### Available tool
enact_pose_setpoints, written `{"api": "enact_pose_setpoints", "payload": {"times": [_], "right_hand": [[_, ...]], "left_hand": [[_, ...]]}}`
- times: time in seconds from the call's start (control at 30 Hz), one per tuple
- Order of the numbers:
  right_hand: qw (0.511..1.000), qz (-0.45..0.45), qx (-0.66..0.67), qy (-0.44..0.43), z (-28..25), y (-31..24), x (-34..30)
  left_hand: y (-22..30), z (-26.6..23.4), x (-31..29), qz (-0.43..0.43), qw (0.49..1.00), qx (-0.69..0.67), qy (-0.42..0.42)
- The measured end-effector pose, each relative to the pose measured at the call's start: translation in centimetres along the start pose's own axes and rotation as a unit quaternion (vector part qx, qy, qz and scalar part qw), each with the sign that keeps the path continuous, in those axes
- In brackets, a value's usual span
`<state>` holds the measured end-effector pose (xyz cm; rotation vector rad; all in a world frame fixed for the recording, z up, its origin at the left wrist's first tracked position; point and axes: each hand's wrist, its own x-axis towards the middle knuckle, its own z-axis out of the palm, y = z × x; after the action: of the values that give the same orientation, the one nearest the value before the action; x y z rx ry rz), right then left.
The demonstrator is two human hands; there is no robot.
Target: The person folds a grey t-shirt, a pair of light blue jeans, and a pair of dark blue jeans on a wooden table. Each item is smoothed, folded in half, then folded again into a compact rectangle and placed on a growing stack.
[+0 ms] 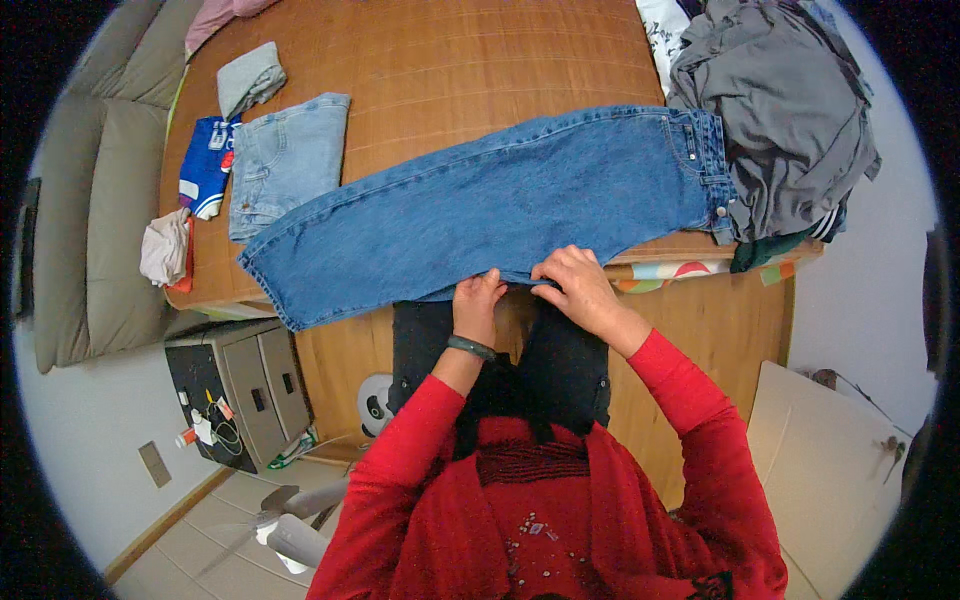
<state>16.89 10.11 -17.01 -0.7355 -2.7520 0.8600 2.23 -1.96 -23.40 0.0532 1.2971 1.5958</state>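
A pair of blue jeans [500, 195] lies lengthwise across the near side of the bed, one leg over the other. Its waistband is at the right and its hems are at the left. My left hand [477, 303] pinches the near edge of the jeans, around the middle of their length. Just to the right, my right hand [580, 290] grips the same edge, with its thumb below and its fingers on top of the denim. Part of the near edge hangs over the side of the bed.
Folded light-blue jeans [290, 155], a grey garment [250, 78], a blue garment [207, 160] and a pale cloth [164, 248] sit on the bed's left. Heaped dark clothes [775, 120] fill its right end. A drawer cabinet [255, 385] and a fan [290, 530] stand lower left.
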Motion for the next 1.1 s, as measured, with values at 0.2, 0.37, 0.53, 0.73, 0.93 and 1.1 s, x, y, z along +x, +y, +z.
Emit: {"api": "enact_pose_setpoints", "payload": {"times": [0.2,0.37,0.53,0.73,0.93,1.1], "right_hand": [[0.991,-0.029,0.014,0.127,-0.4,0.5,4.7],[0.988,-0.020,-0.129,0.078,2.7,1.3,9.5],[0.971,-0.005,-0.206,0.122,4.4,3.1,11.4],[0.974,0.022,-0.214,0.070,3.4,2.2,13.0],[0.985,-0.066,-0.122,0.103,4.1,0.0,16.1],[0.985,-0.014,-0.147,0.092,5.0,0.1,19.0]], "left_hand": [[0.2,0.1,0.6,-0.014,0.998,-0.055,0.000],[-1.0,-0.6,0.4,-0.008,0.996,-0.087,0.027],[-2.5,-1.7,0.5,-0.068,0.990,-0.115,0.047],[-1.9,-1.6,1.0,-0.076,0.985,0.039,0.149],[0.6,-3.4,1.5,0.002,0.977,-0.052,0.205],[1.9,-4.1,1.3,0.058,0.975,-0.165,0.139]]}}
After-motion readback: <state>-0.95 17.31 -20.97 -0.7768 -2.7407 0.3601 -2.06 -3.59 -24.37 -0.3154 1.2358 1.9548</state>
